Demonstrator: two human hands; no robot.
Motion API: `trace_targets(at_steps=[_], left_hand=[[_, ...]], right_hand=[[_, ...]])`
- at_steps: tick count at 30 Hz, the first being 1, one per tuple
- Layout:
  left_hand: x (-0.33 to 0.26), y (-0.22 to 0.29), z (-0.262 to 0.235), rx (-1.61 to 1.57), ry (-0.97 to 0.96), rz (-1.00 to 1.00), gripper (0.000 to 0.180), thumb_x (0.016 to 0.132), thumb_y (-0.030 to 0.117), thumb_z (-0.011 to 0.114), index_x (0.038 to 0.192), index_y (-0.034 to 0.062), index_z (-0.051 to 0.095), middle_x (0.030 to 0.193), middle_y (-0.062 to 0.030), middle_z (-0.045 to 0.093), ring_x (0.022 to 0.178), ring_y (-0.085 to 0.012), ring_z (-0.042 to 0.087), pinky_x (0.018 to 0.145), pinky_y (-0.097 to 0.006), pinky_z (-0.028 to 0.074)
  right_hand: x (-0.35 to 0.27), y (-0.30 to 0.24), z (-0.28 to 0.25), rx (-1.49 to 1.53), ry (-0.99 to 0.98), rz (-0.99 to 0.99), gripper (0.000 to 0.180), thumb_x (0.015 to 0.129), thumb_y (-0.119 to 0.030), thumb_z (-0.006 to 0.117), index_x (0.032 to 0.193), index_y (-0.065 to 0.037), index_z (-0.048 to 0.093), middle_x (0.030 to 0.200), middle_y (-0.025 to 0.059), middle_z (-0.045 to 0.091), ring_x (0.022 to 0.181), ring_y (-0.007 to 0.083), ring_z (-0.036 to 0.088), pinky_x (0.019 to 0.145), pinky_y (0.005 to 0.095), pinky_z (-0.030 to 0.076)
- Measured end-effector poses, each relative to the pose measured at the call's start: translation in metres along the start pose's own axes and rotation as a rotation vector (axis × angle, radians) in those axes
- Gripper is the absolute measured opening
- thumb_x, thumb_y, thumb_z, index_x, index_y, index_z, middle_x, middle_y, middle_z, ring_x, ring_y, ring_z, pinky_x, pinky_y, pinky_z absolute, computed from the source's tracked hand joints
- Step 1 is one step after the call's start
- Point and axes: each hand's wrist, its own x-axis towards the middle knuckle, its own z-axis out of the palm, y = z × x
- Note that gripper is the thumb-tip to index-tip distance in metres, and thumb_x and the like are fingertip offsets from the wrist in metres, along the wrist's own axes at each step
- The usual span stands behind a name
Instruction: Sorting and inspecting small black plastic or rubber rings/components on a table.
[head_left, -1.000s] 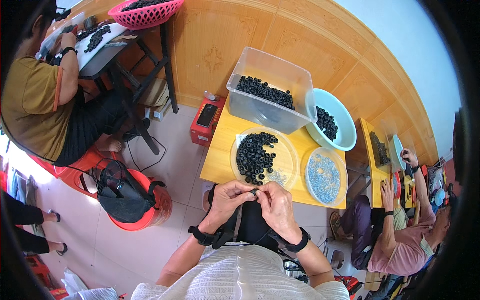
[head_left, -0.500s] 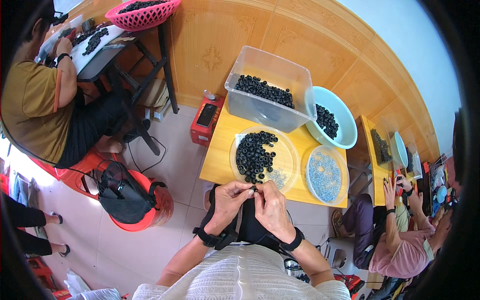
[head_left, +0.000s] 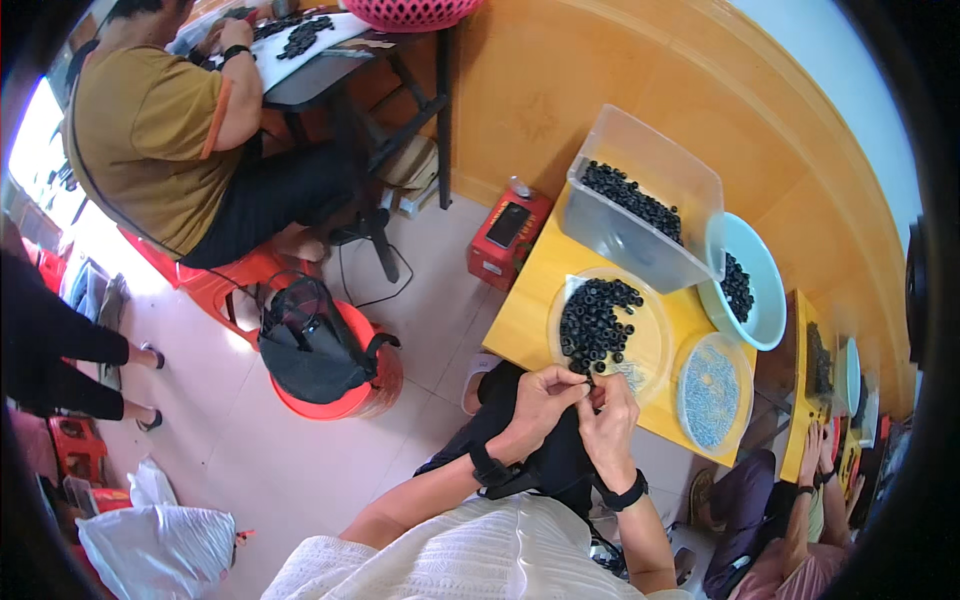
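My left hand (head_left: 540, 408) and my right hand (head_left: 610, 425) meet at the fingertips above my lap, by the table's near edge. Pinched between both is a small black ring-like part (head_left: 590, 380), mostly covered by the fingers. Just beyond lies a round clear plastic tray (head_left: 655, 362) bearing a heap of black ring-like parts (head_left: 596, 315) and a few tiny clear pieces near its front. To its right, an oval clear tray (head_left: 747, 405) holds many tiny bluish, shiny pieces (head_left: 710, 390), too small to name.
Behind the trays stand a clear plastic bin (head_left: 625, 248) and a light blue basin (head_left: 772, 318), both with black parts. A red box (head_left: 490, 262) with a phone (head_left: 509, 224) is left of the yellow table (head_left: 520, 325). A red bucket (head_left: 375, 395) holds a black bag. Other people sit left and right.
The view has swung left, so the table and its contents appear farther right. My hands stay together, pinching at the near side of the round tray.
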Motion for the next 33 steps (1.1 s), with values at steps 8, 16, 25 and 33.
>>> trace_targets(at_steps=[8,16,25,33], left_hand=[[0.001,0.008,-0.016,0.082,-0.011,-0.07,0.01,0.077,0.002,0.063,0.087,-0.0022,0.063,0.08,-0.0058,0.064,0.076,-0.0098,0.059,0.072,-0.021,0.047],[-0.001,0.015,-0.028,0.493,-0.249,-0.169,0.024,0.088,0.015,0.054,0.097,-0.0066,0.062,0.081,-0.0023,0.061,0.072,-0.0054,0.053,0.065,-0.02,0.046],[-0.011,0.017,-0.021,0.407,-0.176,-0.18,0.026,0.088,0.017,0.056,0.095,-0.0064,0.063,0.078,-0.0025,0.061,0.069,-0.0053,0.053,0.065,-0.02,0.047],[-0.012,0.037,-0.018,0.241,-0.349,-0.203,0.027,0.09,0.019,0.052,0.099,-0.0041,0.062,0.089,-0.0046,0.062,0.081,-0.0089,0.057,0.072,-0.022,0.048]], right_hand=[[0.005,-0.003,0.006,-0.017,-0.099,-0.053,0.02,0.067,0.004,0.062,0.085,0.003,0.053,0.072,0.0157,0.05,0.062,0.032,0.052,0.055,0.0386,0.042],[0.001,-0.007,0.003,-0.071,-0.167,-0.073,0.016,0.068,0.003,0.06,0.081,0.002,0.051,0.069,0.0159,0.048,0.063,0.0341,0.051,0.055,0.0408,0.04],[-0.003,-0.014,0.001,-0.032,-0.138,-0.111,0.014,0.069,0.004,0.058,0.073,0.001,0.045,0.066,0.0167,0.046,0.062,0.0358,0.05,0.054,0.0417,0.039],[-0.007,-0.007,-0.006,-0.027,-0.093,-0.204,0.012,0.072,-0.002,0.061,0.077,-0.001,0.05,0.069,0.0148,0.049,0.064,0.0335,0.053,0.054,0.0404,0.042]])
